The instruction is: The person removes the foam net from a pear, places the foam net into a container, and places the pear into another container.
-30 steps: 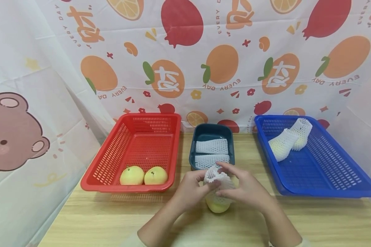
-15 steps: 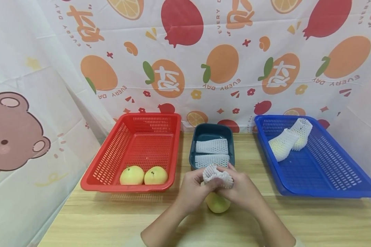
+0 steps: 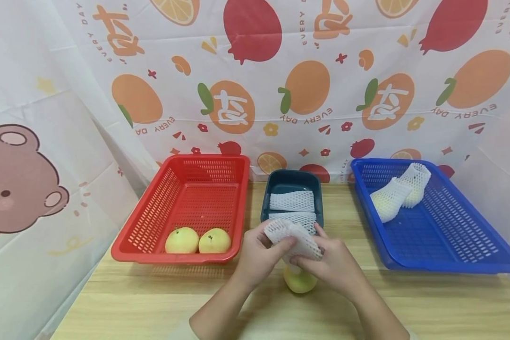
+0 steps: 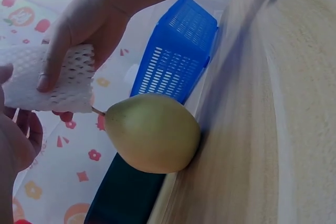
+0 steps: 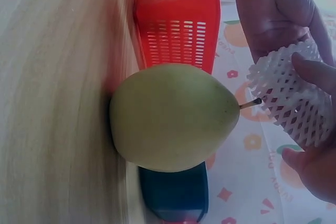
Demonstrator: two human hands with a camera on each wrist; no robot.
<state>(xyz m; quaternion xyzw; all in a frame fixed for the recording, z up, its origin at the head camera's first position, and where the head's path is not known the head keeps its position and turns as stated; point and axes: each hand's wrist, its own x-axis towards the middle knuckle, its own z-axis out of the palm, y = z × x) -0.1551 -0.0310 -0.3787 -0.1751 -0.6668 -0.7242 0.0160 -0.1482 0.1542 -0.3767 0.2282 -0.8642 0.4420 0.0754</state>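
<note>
A yellow-green pear stands upright on the wooden table, its stem pointing up. Just above it, both hands hold a white foam net sleeve, which is off the pear and tilted to the left. My left hand grips the sleeve's upper left part, thumb across the front. The other end is pinched by my right hand. In the left wrist view the pear's stem reaches close to the sleeve's lower edge. From the right wrist, the netting looks spread, its lower rim close to the stem.
At left, a red basket holds two bare pears. Behind the hands stands a dark teal tray with flat foam sleeves. A blue basket at right contains two pears in foam sleeves. A printed cloth hangs behind.
The foam sleeve, around the pear's upper part a second ago, has come up off it. It was bunched above the pear, and now stretches longer and leans left in both hands.
</note>
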